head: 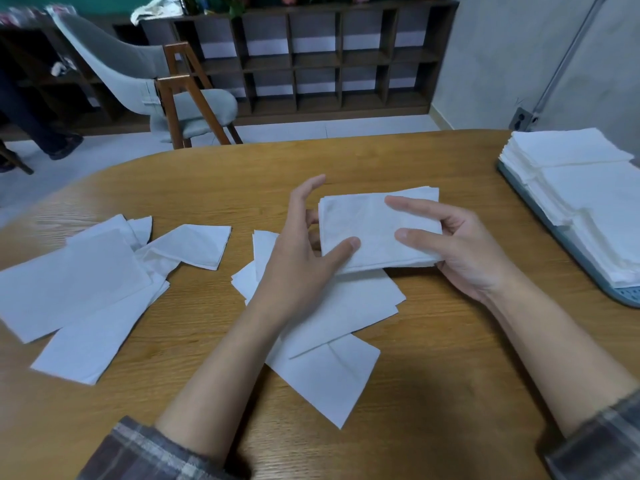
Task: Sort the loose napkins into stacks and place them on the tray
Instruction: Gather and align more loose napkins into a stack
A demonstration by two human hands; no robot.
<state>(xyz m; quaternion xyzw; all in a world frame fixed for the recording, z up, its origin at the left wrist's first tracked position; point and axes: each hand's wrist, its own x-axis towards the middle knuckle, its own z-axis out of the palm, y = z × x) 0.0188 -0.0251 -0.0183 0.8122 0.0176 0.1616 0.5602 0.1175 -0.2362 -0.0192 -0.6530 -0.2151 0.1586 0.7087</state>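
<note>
Item 1. Held stack (pixel 374 230): a few white napkins squared together, lifted just above the table (pixel 450 358), at the centre of the view.

Item 2. Left hand (pixel 298 258): at the stack's 9 o'clock edge. The thumb (pixel 351 243) lies on top and the lower fingers are tucked beneath, pinching the stack. The forefinger (pixel 311 183) is raised nearly straight, clear of the paper.

Item 3. Right hand (pixel 464 251): at the stack's 3 o'clock edge. Thumb and forefinger (pixel 398 201) are laid on top and the remaining fingers are curled under, gripping the stack.

Item 4. Loose napkins, near group (pixel 332 341): overlapping flat on the table at 6 o'clock from the stack, under the left wrist.

Item 5. Loose napkins, far group (pixel 86 289): scattered at 9 o'clock, well apart from the hands.

Item 6. Tray (pixel 620 294): blue-grey, at 3 o'clock by the table edge, bearing sorted stacks (pixel 588 188).
</note>
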